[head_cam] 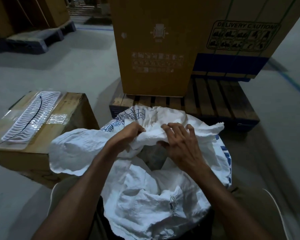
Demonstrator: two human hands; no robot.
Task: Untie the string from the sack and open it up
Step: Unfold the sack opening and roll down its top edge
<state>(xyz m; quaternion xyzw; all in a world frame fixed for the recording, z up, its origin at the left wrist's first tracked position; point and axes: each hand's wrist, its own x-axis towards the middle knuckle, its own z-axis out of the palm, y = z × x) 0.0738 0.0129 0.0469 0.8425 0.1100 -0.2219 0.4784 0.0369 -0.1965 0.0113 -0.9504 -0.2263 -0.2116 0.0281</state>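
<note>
A white woven sack (142, 196) with blue print stands in front of me, its mouth spread wide. Inside the opening a grey bundle (154, 156) shows. My left hand (128, 134) is clenched on the far rim of the sack. Beside it, my right hand (180, 141) pinches the same fold of rim, thumb under the cloth and fingers spread over it. A thin black string (31, 118) lies apart from the sack on a white ridged tray (21, 129), at the left.
The tray rests on a low cardboard box (62, 122) to my left. A wooden pallet (215, 103) behind the sack carries two tall cartons (154, 49). More boxes on a dark pallet (33, 37) stand at far left. Grey concrete floor surrounds everything.
</note>
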